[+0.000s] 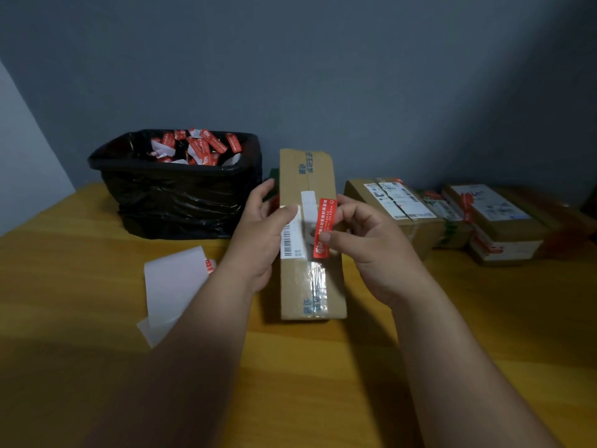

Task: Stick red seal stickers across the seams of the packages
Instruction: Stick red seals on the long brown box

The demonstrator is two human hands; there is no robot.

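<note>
Head view, right grip: right hand [365, 244] pinches the red seal sticker [324, 228] between thumb and fingers, which are closed on its right edge.
Left grip: left hand [261, 234] pinches the white backing strip [308, 210] at its left end; thumb and forefinger closed on it.
Sticker position: held upright over the top face of the cardboard package [310, 279], partly lifted off the backing strip; whether it touches the box cannot be told.
Package: long, narrow, lying flat on the yellow table [323, 383]; taped seam runs lengthwise along its top; barcode label just below the left thumb.
Left of package: white liner sheet [171, 286] lying curled on the table.
Rear left: black-lined bin [181, 195] holding discarded red and white scraps.
Rear right: finished packages [452, 215], several side by side, red seals visible on them.
</note>
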